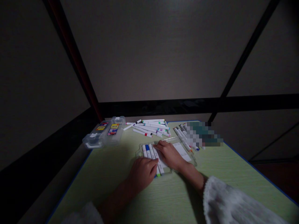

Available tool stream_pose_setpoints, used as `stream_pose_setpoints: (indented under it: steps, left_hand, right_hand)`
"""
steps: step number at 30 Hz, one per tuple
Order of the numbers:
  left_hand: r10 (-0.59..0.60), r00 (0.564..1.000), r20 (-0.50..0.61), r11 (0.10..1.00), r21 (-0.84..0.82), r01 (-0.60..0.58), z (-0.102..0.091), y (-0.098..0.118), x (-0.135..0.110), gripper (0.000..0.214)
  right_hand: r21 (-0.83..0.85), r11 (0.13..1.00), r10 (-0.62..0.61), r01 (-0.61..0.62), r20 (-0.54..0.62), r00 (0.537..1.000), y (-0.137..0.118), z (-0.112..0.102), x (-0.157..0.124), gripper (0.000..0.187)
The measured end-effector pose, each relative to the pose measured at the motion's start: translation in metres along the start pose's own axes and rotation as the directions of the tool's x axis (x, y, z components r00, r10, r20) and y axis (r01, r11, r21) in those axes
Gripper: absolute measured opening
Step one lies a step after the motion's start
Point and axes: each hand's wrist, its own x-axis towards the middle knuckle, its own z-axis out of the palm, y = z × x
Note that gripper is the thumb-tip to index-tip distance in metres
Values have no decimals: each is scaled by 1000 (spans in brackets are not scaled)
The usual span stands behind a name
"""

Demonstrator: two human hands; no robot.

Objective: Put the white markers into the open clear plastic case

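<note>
A clear plastic tray point(167, 172) lies open on the table, with several white markers point(147, 151) side by side in its left part. My left hand point(143, 173) is curled over the lower part of these markers, its fingertips against a white marker point(160, 168) at the right of the row. That marker's upper end is under the fingers of my right hand point(170, 154), which are bent and close together. A white sheet point(182, 151) shows in the tray's right part. My left hand hides some lower marker ends.
Several loose markers point(151, 127) are heaped at the back of the table point(112, 186). More markers point(182, 137) lie at the right beside a pixelated patch point(203, 133). An open clear plastic case point(104, 132) with coloured labels stands back left. A wall rises behind.
</note>
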Motion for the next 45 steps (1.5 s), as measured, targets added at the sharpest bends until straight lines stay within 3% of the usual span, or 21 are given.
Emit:
stream_pose_setpoints:
  steps: [7, 22, 35, 40, 45]
  left_hand:
    - [-7, 998, -56, 999, -41, 5, 4, -2, 1, 26]
    - [-26, 999, -24, 999, -47, 25, 2, -1, 0, 27]
    - [-14, 999, -52, 995, -102, 9, 2, -3, -1, 25]
    - [-113, 987, -114, 989, -108, 101, -5, -16, 12, 24]
    - [-237, 953, -190, 972, -37, 234, -15, -49, 45, 33]
  right_hand:
    - [3, 1000, -2, 2, -4, 1000, 1, 2, 2, 36]
    - [-13, 1000, -14, 14, -26, 1000, 0, 2, 1, 33]
    - [-153, 988, -31, 23, -48, 998, -15, -30, -25, 21]
    - [-176, 982, -71, 70, 1, 997, -22, -39, -31, 17]
    - [-174, 981, -87, 88, 10, 996, -25, -45, -33, 14]
